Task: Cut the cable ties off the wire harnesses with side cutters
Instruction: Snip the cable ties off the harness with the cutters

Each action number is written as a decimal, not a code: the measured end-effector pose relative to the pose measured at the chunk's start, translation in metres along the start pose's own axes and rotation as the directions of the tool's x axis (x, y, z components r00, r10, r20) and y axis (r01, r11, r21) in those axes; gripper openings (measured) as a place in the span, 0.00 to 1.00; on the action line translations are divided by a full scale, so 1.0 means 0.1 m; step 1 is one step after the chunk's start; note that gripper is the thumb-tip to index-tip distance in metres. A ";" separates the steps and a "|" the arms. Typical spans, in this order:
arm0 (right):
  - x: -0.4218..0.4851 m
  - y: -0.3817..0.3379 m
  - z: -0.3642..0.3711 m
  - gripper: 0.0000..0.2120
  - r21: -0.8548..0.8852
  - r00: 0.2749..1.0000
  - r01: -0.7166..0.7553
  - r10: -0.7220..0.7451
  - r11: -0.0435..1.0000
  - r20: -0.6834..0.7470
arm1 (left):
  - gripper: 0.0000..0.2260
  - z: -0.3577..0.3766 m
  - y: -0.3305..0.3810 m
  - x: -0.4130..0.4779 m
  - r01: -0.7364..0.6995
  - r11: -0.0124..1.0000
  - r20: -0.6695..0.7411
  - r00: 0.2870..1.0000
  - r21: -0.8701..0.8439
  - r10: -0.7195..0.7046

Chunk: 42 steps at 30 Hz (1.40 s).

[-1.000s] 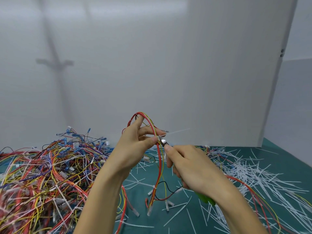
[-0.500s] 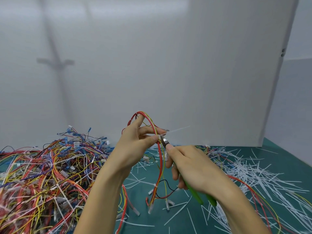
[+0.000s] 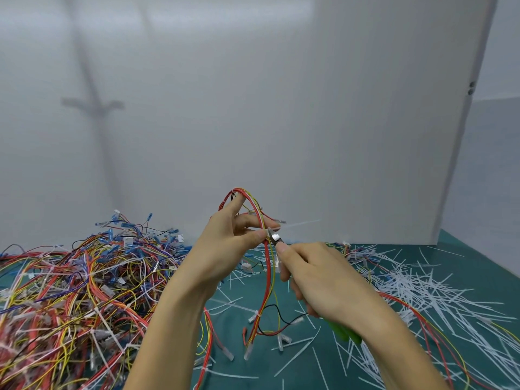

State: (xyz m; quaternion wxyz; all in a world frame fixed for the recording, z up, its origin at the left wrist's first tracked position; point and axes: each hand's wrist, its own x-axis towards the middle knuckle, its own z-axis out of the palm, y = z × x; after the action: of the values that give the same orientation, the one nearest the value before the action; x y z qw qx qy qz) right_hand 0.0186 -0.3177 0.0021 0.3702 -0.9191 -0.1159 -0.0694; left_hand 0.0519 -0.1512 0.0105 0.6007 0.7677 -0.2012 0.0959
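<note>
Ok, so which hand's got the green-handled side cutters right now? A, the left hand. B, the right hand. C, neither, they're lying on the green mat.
B: the right hand grips the side cutters, whose metal tips are at the wire harness that the left hand holds up.
</note>
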 end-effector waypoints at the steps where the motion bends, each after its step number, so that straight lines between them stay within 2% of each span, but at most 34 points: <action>1: 0.00 0.00 0.00 0.28 -0.002 1.000 -0.002 0.002 1.000 -0.001 | 0.27 0.00 -0.01 0.00 0.014 1.000 -0.009 1.000 -0.004 -0.014; 3: 0.01 0.01 0.00 0.28 0.004 1.000 -0.013 0.013 1.000 -0.003 | 0.33 -0.01 -0.03 0.01 0.036 0.999 -0.039 0.999 -0.017 -0.037; 7: 0.01 0.01 0.01 0.28 0.023 1.000 -0.025 0.025 0.999 -0.009 | 0.32 -0.01 -0.05 0.03 0.035 0.999 -0.098 0.994 -0.033 -0.038; 11: 0.01 0.01 0.02 0.28 0.025 1.000 -0.020 0.021 0.999 -0.018 | 0.20 0.01 -0.05 0.03 0.043 0.998 -0.111 0.993 -0.035 -0.046; 14: 0.02 0.01 0.02 0.28 0.028 1.000 -0.016 0.017 0.999 -0.016 | 0.17 0.04 -0.03 0.03 0.054 0.996 -0.112 0.992 -0.069 -0.061; 19: 0.01 0.01 0.03 0.28 0.052 0.999 -0.007 0.009 0.999 -0.033 | 0.29 0.05 -0.01 0.02 0.066 0.990 -0.128 0.988 -0.125 -0.083; 23: 0.02 0.01 0.04 0.28 0.067 0.999 0.005 -0.001 0.998 -0.054 | 0.26 0.05 -0.01 0.02 0.053 0.986 -0.119 0.990 -0.160 -0.073; 27: 0.01 0.00 0.05 0.28 0.060 0.998 0.014 -0.011 0.998 -0.056 | 0.17 0.04 -0.01 0.02 0.044 0.988 -0.098 0.993 -0.150 -0.059; 32: 0.00 -0.01 0.06 0.28 0.052 0.999 0.023 -0.020 0.998 -0.048 | 0.17 0.04 -0.01 0.02 0.037 0.994 -0.076 0.996 -0.105 -0.045; 36: 0.00 -0.01 0.07 0.28 0.068 0.998 0.034 -0.030 0.997 -0.052 | 0.29 0.04 -0.01 0.01 0.063 0.988 -0.075 0.994 -0.138 -0.074; 42: 0.08 0.06 0.04 0.26 0.265 0.998 -0.001 0.017 0.964 -0.059 | 0.25 0.09 0.03 0.01 0.085 0.978 -0.098 0.990 -0.192 -0.105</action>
State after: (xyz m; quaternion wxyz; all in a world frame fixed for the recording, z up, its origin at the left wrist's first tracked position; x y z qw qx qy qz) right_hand 0.0275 -0.3179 -0.0027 0.4932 -0.8594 -0.1085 -0.0797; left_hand 0.0507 -0.1602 0.0112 0.6842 0.7102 -0.1399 0.0889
